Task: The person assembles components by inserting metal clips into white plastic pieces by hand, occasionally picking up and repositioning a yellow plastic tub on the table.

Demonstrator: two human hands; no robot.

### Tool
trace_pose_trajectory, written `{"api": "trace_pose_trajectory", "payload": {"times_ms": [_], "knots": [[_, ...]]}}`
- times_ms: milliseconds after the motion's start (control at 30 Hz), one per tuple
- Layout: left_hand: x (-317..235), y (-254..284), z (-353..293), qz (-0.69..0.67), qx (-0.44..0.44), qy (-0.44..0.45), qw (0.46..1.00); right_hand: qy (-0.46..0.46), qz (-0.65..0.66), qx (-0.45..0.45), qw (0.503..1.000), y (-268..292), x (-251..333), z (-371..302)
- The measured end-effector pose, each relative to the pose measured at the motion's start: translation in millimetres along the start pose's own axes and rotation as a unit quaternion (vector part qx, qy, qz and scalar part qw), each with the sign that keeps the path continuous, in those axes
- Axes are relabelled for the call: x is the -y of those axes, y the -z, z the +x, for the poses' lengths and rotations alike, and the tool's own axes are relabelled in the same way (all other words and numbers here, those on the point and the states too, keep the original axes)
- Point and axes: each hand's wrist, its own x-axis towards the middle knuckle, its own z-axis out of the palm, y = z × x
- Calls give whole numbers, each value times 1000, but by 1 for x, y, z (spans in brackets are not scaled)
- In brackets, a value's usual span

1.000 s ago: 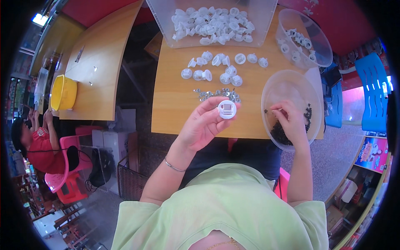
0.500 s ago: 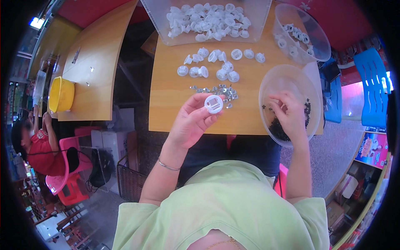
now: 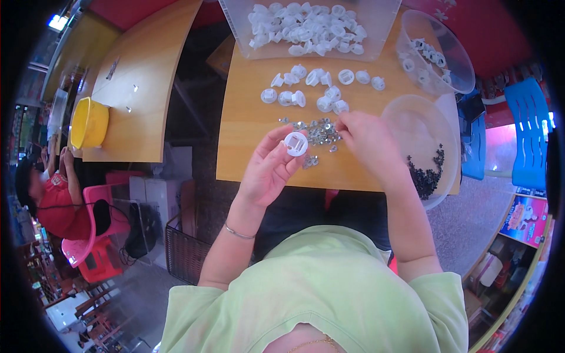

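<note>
Workshop with tubs (image 3: 425, 123) of parts (image 3: 307, 29)

L hand (image 3: 266, 172) raised, fingers pinched; R hand (image 3: 371, 144) fwd, palm down.

Right fingers (image 3: 345, 122) blurred, grip unclear; clear bin (image 3: 380, 29) top-cropped.

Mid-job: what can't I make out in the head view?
All in head view:
Right hand: whether it pinches anything, too small to tell.
White round part: back, hidden facing the left hand.
Large clear bin: far side, cut off by top edge.
Black pieces: count, too small and heaped.
</note>
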Motion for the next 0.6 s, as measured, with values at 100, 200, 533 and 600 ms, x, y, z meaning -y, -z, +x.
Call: {"api": "trace_pose_trajectory", "payload": {"times_ms": [100,200,533,600], "knots": [[-3,-1,0,11,-15,0,1000,-4,-35,35,999,-6,4,-8],[-2,4,0,12,-15,-1,1000,-7,-47,67,997,-16,11,-17],[-1,0,-4,18,11,5,1000,-53,108,37,992,-16,20,-25],[-1,0,-4,23,12,6,1000,-89,217,38,971,-13,20,-26]]}}
